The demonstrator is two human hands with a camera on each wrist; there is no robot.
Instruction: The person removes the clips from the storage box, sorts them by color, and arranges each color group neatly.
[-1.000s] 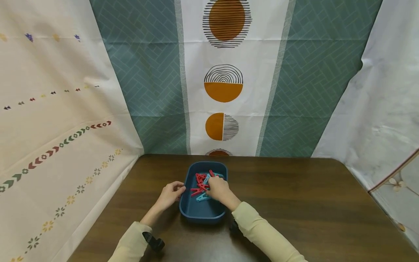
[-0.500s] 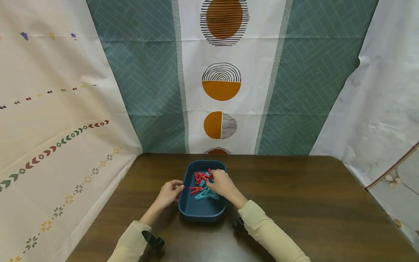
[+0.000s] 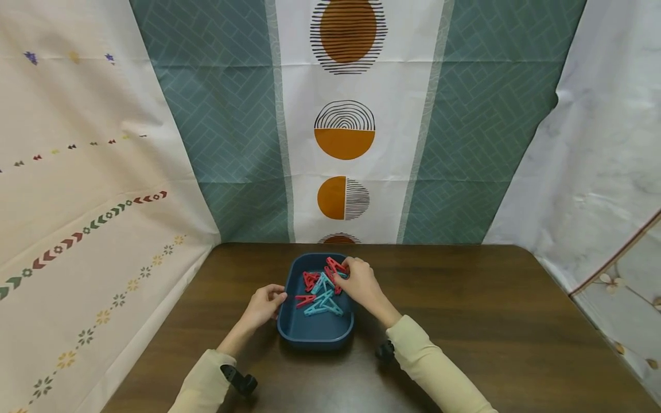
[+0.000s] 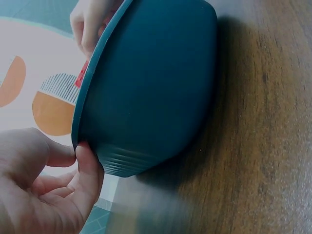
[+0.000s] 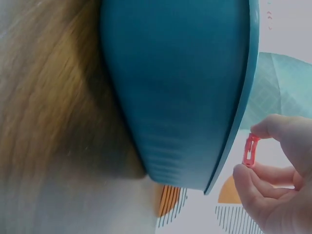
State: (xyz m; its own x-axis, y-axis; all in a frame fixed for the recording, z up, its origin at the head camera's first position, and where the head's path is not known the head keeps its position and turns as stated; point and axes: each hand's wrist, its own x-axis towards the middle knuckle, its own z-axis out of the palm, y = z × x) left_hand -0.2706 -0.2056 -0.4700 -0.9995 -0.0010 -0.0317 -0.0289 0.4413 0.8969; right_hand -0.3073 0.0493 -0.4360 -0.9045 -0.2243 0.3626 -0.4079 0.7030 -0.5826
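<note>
A blue plastic tub (image 3: 316, 338) with rounded corners stands on the table, holding several red and light-blue clothespins. Its left rim is pinched between the thumb and fingers of my left hand (image 3: 263, 305); the left wrist view shows this hand (image 4: 58, 185) at the tub's corner. Over the far right part of the tub, my right hand (image 3: 364, 285) pinches a red clothespin (image 3: 336, 265). From the right wrist, that clothespin (image 5: 250, 150) appears between thumb and fingertips, beyond the tub wall. Light-blue clothespins (image 3: 323, 305) lie loose below it, beside red ones (image 3: 305, 300).
The dark brown wooden table (image 3: 439, 321) reaches out on both sides of the tub. Behind it hangs a green and white patterned cloth (image 3: 341, 166), with pale cloths at left and right. A black wrist camera (image 3: 240, 381) sits on the left sleeve.
My right hand has risen out of the pile toward the tub's right rim with a red clothespin, uncovering light-blue ones. The left hand stays at the rim. The head view has shifted slightly.
</note>
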